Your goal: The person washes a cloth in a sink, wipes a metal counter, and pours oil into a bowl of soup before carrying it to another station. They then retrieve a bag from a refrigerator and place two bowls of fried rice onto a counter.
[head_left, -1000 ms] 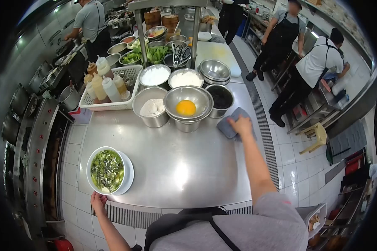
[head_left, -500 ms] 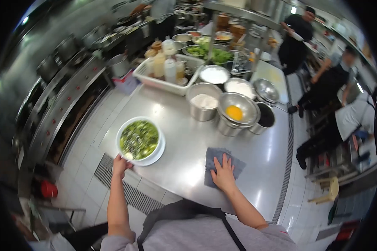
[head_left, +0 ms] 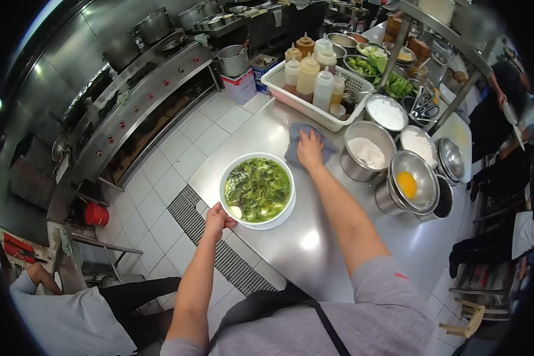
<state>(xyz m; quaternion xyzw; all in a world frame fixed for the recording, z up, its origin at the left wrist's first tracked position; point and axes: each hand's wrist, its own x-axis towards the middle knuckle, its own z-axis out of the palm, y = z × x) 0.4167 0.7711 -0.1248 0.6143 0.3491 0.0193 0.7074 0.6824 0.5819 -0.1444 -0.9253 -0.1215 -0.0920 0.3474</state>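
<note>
A white bowl [head_left: 223, 188] of green leafy soup sits on a white plate [head_left: 272, 223] near the corner of the steel table. My left hand [head_left: 218, 222] is closed at the near left of the bowl, its fingers pinching the plate's rim; the fingertips are partly hidden. Farther up the table, my right hand [head_left: 310, 149] lies with spread fingers on a grey cloth [head_left: 329, 155], pressing it to the steel. The cloth is bunched around the hand, close to a white basket [head_left: 305, 111] of squeeze bottles.
Right of the cloth stand a steel pot of white powder [head_left: 366, 153], a bowl with egg yolk [head_left: 421, 193] and a bowl of white powder [head_left: 387, 113]. A stove [head_left: 151, 95] lines the left wall. A co-worker [head_left: 83, 317] is at lower left; others stand at right.
My right hand has slid the cloth away from me and leftward, toward the bottle basket. The left hand remains at the bowl and plate. The camera view has turned left.
</note>
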